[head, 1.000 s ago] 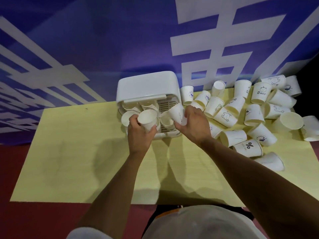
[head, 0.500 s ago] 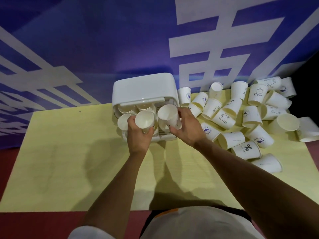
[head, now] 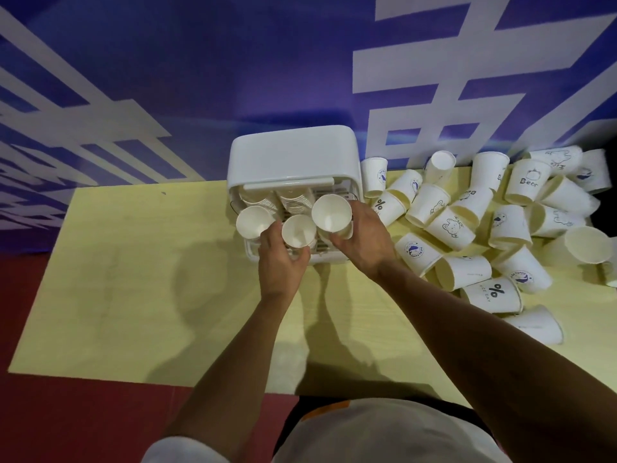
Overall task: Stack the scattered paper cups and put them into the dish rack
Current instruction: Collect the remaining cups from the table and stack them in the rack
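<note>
- Paper cups, loose heap (head: pixel 467 228): white, some printed ("Bear", a percent sign, a rabbit). They lie on their sides or stand upright on the right part of the table, right of the dish rack. Most of the task seems left to do.
- Dish rack (head: pixel 293 158): white plastic with a covered top at its far side and its open part facing the person. It stands at the far edge of the yellow table (head: pixel 133 279), placed where both hands reach it.
- Nested stacks (head: pixel 293 202): ribbed rims show inside the rack's far compartments.
- Single cup (head: pixel 254 221): sits in the rack's near left part with its mouth toward the camera.
- Left hand (head: pixel 280 262): fingers and thumb curl round the middle cup (head: pixel 298 231), held mouth-up over the rack's near middle, probably to receive another cup.
- Right hand (head: pixel 362 235): fingers curl round the raised cup (head: pixel 331 213), held mouth-up just right of the middle cup. Whether the two cups touch cannot be told. Nesting one into the other looks like the step in hand.
</note>
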